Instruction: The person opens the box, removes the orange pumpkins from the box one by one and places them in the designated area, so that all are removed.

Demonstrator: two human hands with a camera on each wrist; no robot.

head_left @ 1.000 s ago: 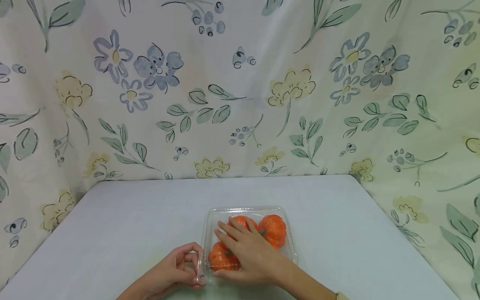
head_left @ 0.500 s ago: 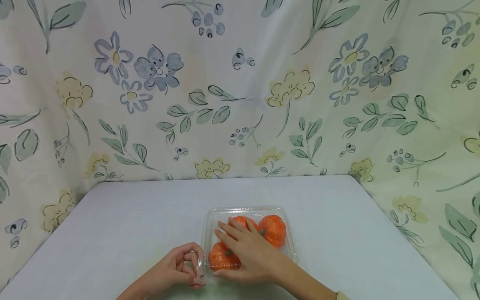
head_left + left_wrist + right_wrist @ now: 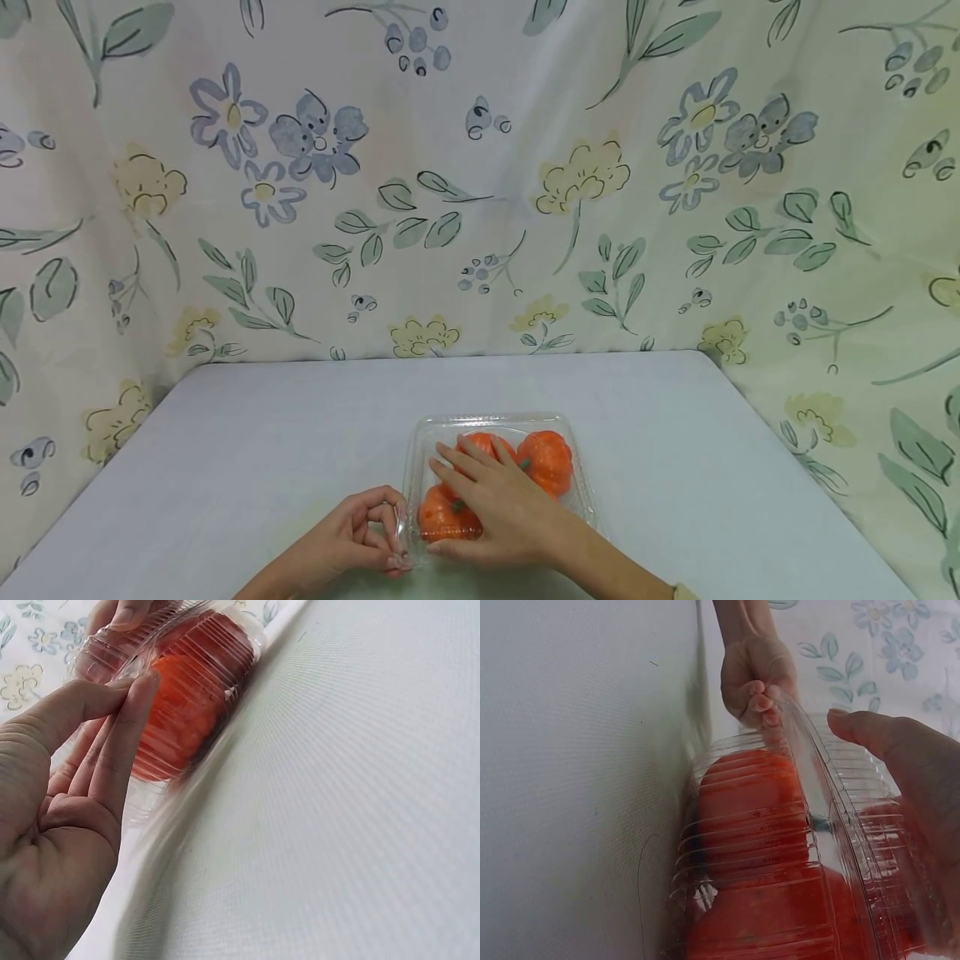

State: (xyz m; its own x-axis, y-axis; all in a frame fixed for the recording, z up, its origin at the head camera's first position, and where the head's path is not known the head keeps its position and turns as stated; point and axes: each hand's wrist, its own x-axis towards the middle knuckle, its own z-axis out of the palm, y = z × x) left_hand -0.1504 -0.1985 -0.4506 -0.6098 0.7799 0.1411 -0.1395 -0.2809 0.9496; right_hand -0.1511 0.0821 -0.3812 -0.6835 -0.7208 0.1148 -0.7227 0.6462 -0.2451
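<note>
A clear plastic clamshell container (image 3: 487,420) sits on the white tabletop (image 3: 262,458), its lid lying over at least three orange pumpkins (image 3: 547,462). One pumpkin lies at the container's far right, one at its near left, and one toward its far side, partly covered by a hand (a green stem shows on the near-left one). At the container's near-left corner, the left hand (image 3: 356,537) pinches the rim between thumb and index finger. On top of the container, the right hand (image 3: 510,512) lies with its fingers spread across the lid; a pale sleeve cuff (image 3: 682,592) shows at the end of that forearm. Whether the rim is fastened all round, I cannot tell. Beyond the container and the table's far edge hangs a floral curtain (image 3: 450,125) with blue and yellow blossoms.
</note>
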